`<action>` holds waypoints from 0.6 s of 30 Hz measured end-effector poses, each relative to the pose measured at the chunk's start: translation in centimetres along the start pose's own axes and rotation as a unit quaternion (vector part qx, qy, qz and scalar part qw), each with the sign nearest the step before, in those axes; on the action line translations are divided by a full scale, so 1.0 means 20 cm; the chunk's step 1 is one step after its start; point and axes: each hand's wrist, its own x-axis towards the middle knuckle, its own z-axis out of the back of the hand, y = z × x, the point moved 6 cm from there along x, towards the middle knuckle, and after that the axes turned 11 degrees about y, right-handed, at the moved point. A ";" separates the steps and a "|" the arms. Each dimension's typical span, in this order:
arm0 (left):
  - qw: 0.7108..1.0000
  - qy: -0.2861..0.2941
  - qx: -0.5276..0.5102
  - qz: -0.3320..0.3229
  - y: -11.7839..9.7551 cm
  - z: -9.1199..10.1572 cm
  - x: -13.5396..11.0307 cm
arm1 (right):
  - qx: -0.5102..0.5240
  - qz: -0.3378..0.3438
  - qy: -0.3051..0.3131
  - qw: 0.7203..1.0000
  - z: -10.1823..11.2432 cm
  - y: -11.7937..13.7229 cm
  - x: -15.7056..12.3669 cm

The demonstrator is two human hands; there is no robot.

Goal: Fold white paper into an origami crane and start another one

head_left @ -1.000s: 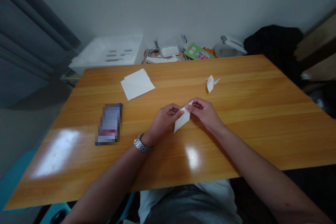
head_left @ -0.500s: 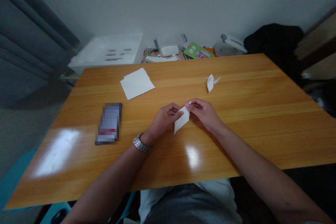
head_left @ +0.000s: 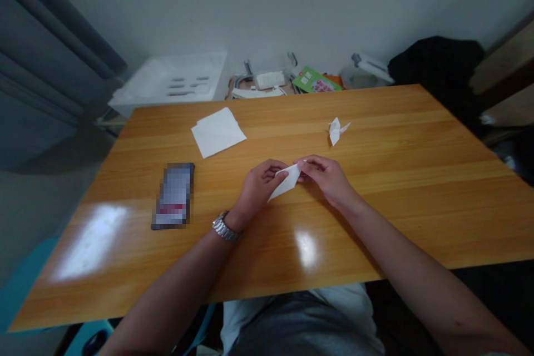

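Note:
Between my two hands is a small piece of folded white paper (head_left: 287,182), held just above the table at its middle. My left hand (head_left: 262,184) grips its left side, thumb on top and fingers curled behind. At the upper right corner, my right hand (head_left: 326,177) pinches the paper between thumb and fingers. A finished-looking white paper crane (head_left: 335,132) stands farther back on the right. Toward the back left lie some white paper sheets (head_left: 218,132), slightly fanned.
A smartphone (head_left: 174,196) with a blurred screen rests on the left of the wooden table (head_left: 417,189). Beyond the back edge are a white tray (head_left: 175,75), a green booklet (head_left: 315,80) and a black cloth-like heap (head_left: 436,64). A metal watch circles my left wrist.
The folded paper has turned to lie flatter, its lower tip swinging left and up toward my left palm. Both hands have shifted only slightly; the crane, sheets and phone stay put.

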 end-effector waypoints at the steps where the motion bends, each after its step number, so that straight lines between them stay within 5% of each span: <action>1: 1.000 0.000 -0.001 0.000 0.00 0.00 0.00 | 0.004 -0.004 -0.002 1.000 0.00 0.00 0.00; 18: 0.999 0.037 0.006 0.027 0.02 -0.03 0.00 | -0.065 0.013 -0.013 0.998 0.00 -0.02 0.00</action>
